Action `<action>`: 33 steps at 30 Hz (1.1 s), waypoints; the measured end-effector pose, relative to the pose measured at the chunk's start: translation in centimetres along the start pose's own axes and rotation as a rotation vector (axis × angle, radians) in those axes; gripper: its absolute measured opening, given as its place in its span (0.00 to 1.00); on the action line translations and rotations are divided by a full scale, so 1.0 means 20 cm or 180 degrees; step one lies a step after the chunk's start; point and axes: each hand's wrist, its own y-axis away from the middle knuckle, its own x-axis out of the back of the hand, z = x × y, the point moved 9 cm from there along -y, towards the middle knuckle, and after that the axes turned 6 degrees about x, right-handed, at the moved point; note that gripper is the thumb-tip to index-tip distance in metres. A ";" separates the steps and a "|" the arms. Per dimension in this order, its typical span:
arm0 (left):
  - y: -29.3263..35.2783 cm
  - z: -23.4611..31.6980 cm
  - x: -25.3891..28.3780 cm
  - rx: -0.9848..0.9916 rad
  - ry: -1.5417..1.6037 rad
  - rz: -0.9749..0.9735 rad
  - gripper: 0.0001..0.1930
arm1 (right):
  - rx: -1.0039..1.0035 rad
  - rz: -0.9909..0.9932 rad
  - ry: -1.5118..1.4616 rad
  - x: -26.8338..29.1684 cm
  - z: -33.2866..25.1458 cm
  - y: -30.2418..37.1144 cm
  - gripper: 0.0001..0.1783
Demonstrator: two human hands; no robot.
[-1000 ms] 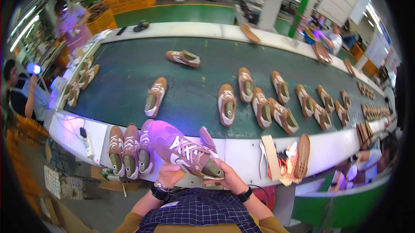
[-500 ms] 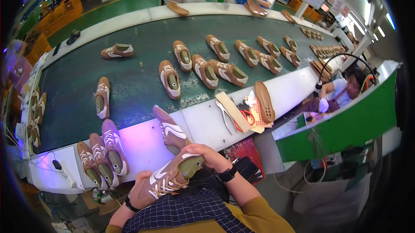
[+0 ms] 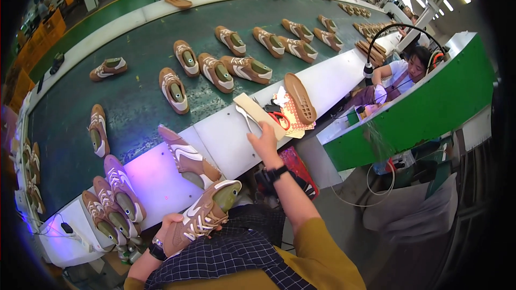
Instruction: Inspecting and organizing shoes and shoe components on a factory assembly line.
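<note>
A brown sneaker [image 3: 189, 219] with white laces and a white side stripe is held at its toe end by my left hand [image 3: 171, 224]. A green last [image 3: 228, 195] fills its opening. My right hand [image 3: 264, 144] reaches over the white ledge with thumb and forefinger apart, holding nothing. Its fingertips are at the lower end of a light-handled pair of pliers [image 3: 245, 114] and beside a flat beige strip [image 3: 260, 115]; whether they touch is unclear. Behind the held sneaker, another brown shoe [image 3: 189, 155] lies on the ledge.
Red-handled scissors [image 3: 283, 120], a patterned pad [image 3: 295, 113] and a brown sole [image 3: 300, 98] lie farther right. Three sneakers [image 3: 113, 199] stand at the ledge's left. Several shoes sit on the green conveyor belt [image 3: 142, 75]. Behind a green panel [image 3: 408, 107], a co-worker [image 3: 400, 77] sits working.
My right hand has left the sneaker's heel and moved forward and right to the pliers. My left hand keeps the sneaker. The whole view has shifted.
</note>
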 end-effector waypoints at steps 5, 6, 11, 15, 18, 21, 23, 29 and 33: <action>-0.23 0.02 -0.12 0.0223 -0.0049 -0.0105 0.43 | 0.0259 -0.0250 0.0950 -0.04 0.18 -0.24 0.30; -0.28 0.01 -0.12 0.0370 -0.0128 -0.0040 0.44 | 0.0343 -0.0440 0.1207 -0.06 0.21 -0.25 0.29; -0.51 -0.01 -0.11 0.0679 -0.0137 0.0448 0.43 | 0.0666 -0.0847 0.1268 -0.11 0.22 -0.30 0.25; -0.73 -0.05 0.00 0.1181 -0.0234 0.0320 0.40 | 0.0617 -0.0534 0.0479 0.00 0.24 -0.35 0.26; -0.89 -0.08 0.07 0.1197 -0.0097 0.0470 0.38 | 0.0100 -0.0419 -0.0294 0.13 0.31 -0.36 0.34; -1.03 -0.12 0.13 0.1305 0.0100 0.0463 0.36 | -0.0549 -0.0344 -0.1591 0.24 0.46 -0.32 0.31; -1.13 -0.12 0.17 0.1203 0.0237 0.0590 0.33 | -0.1260 -0.0518 -0.3093 0.32 0.47 -0.26 0.31; -1.45 -0.17 0.30 0.1127 0.0174 0.0850 0.32 | -0.1751 0.0138 -0.5248 0.71 0.55 0.15 0.33; -1.62 -0.19 0.47 0.1068 0.0182 0.1065 0.31 | -0.3018 0.0320 -0.4631 0.66 0.71 0.64 0.26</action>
